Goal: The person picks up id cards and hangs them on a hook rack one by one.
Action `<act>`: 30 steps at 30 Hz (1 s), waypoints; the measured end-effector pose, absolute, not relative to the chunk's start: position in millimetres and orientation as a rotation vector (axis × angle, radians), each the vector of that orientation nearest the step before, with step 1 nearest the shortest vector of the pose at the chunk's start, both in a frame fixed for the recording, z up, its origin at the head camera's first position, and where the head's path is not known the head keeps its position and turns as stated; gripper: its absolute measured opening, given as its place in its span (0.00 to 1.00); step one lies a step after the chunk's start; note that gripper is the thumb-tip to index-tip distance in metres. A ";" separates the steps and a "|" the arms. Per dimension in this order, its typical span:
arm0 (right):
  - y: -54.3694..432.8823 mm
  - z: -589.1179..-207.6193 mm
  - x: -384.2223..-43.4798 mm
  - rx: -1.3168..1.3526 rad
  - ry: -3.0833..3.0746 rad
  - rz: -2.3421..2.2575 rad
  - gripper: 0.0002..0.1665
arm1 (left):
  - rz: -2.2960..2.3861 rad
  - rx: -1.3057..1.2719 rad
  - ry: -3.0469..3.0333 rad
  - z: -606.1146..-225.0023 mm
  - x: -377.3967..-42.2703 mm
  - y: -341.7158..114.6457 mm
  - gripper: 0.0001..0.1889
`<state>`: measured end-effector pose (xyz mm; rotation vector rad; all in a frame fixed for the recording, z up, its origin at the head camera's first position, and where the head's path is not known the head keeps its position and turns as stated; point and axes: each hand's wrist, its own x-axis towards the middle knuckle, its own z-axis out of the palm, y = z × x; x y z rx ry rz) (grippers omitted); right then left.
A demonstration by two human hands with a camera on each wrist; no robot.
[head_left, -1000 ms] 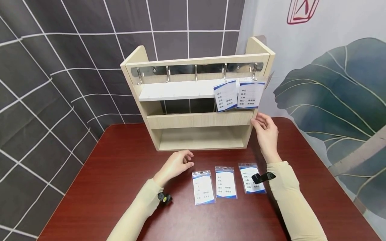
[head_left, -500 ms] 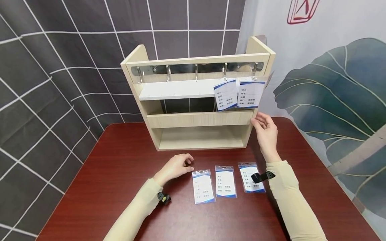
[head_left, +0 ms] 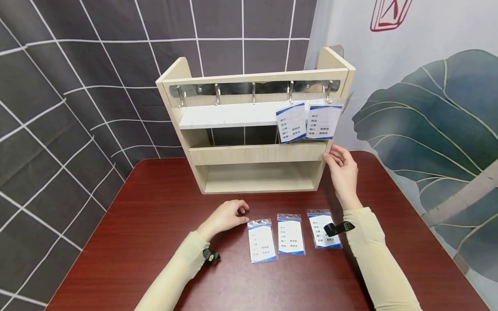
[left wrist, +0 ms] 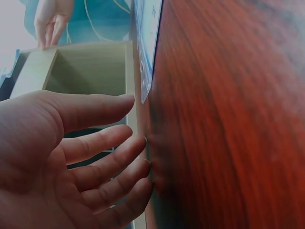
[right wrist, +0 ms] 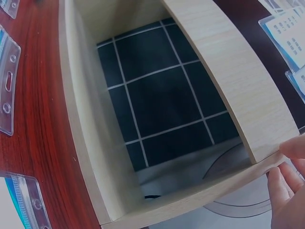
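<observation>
My left hand rests low over the table with loosely curved fingers and holds nothing. Its thumb is beside the upper left corner of the left ID badge holder; whether they touch, I cannot tell. A middle badge holder and a right badge holder lie in the same row, the right one partly covered by the wrist camera. My right hand holds the right front edge of the wooden shelf, thumb in front and fingers on the outer side. Two badge holders hang from the two right-hand hooks, slightly overlapping.
A metal rail with several hooks runs across the shelf's upper front. Below it are a white ledge and a lower compartment. The red-brown table meets a dark gridded cloth behind and at left.
My left hand has come down slightly towards the left badge holder. The right hand stays on the shelf's edge, and the badge holders have not moved.
</observation>
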<state>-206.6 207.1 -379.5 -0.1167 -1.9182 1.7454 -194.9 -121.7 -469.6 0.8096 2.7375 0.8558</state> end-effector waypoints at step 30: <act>206.3 -376.4 -203.8 -0.137 -1.953 1.737 0.23 | 0.692 0.865 2.733 -470.5 -190.5 -115.4 0.17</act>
